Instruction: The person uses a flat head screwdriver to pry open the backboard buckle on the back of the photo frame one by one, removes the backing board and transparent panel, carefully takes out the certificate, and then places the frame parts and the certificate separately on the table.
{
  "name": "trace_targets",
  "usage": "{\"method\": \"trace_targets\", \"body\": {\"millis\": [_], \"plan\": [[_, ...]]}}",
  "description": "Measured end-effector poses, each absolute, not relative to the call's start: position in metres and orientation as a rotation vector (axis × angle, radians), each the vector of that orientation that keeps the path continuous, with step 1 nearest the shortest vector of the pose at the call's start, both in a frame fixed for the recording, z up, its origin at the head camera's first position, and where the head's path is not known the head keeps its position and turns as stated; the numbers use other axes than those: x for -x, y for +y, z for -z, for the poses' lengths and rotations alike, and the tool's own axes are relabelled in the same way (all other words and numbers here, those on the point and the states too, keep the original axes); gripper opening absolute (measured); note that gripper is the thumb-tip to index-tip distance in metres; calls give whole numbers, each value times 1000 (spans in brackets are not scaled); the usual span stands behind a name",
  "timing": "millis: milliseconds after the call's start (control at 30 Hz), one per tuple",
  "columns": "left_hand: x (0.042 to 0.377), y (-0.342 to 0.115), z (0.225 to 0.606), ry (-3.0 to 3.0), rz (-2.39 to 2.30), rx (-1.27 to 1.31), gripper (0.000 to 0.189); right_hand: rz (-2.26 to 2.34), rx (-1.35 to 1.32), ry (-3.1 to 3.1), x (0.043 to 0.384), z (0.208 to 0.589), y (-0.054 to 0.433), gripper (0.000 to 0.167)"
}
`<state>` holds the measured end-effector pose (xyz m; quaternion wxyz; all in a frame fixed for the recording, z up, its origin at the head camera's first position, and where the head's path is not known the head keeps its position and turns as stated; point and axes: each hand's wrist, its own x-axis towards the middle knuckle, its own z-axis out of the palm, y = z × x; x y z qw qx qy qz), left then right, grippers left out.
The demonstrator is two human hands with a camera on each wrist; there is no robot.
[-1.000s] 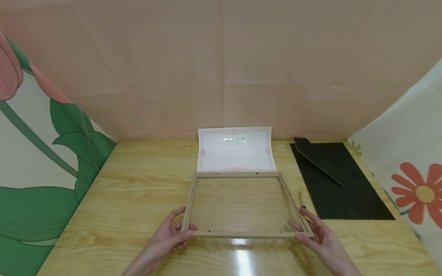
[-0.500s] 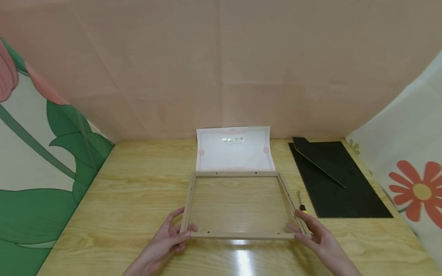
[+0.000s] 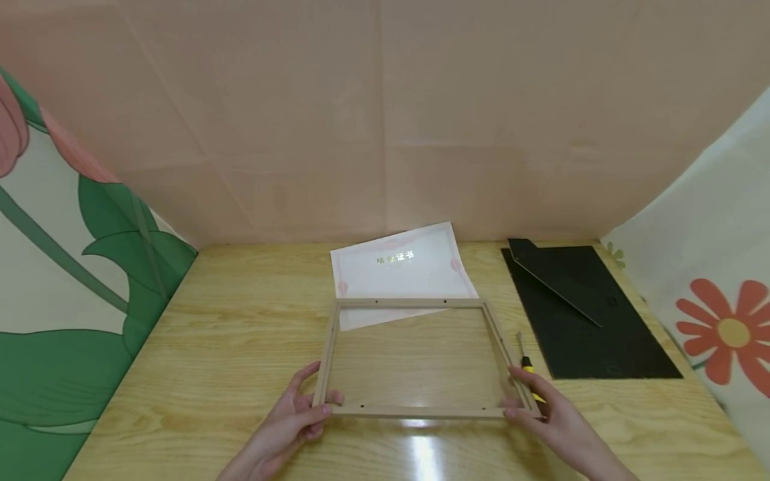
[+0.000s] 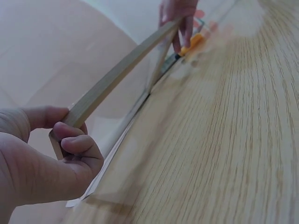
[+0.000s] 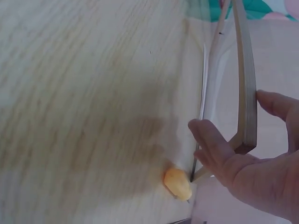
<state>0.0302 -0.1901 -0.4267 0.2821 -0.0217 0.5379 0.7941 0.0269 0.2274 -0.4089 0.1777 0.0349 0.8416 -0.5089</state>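
Note:
A light wooden picture frame (image 3: 421, 411) is held by its near corners, its near side raised off the table in the left wrist view. My left hand (image 3: 291, 421) pinches the near left corner, thumb on top and fingers beneath. At the near right corner my right hand (image 3: 556, 421) grips the wood the same way. Faint reflections suggest a clear pane inside the frame. Behind it lies a white certificate (image 3: 397, 277) with gold lettering, turned askew. Its near left corner shows through the frame opening, while the far bar covers a strip of it.
A black backing board (image 3: 625, 321) with a fold-out stand (image 3: 553, 287) lies at the right of the wooden table (image 3: 240, 321). Between board and frame is a screwdriver (image 3: 527, 364) with a yellow and black handle, partly hidden by my right hand. Patterned cloth (image 3: 385, 120) surrounds the table.
The certificate has rotated and its near left corner has slid towards me beneath the far bar. My right hand has shifted slightly left along the frame, uncovering more of the screwdriver.

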Motion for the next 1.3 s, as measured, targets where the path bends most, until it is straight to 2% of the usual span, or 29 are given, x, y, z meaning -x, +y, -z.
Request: {"method": "trace_targets", "body": {"millis": [333, 667, 867, 1033, 1133, 1300], "plan": [[-30, -188, 423, 1418, -2140, 92, 82, 1123, -7, 2581, -18, 405, 224, 78], [-30, -187, 422, 1383, -2160, 105, 84, 1145, 204, 2629, -19, 409, 221, 75], [-30, -187, 422, 1366, -2174, 100, 85, 1018, 284, 2892, -19, 409, 210, 72], [-30, -186, 422, 1379, -2170, 106, 84, 953, 555, 3127, -15, 400, 179, 66], [-30, -186, 422, 1389, -2169, 117, 83, 917, 758, 3093, -11, 392, 147, 63], [-30, -185, 422, 1403, -2159, 119, 83, 794, 932, 2946, -11, 382, 98, 62]]}}
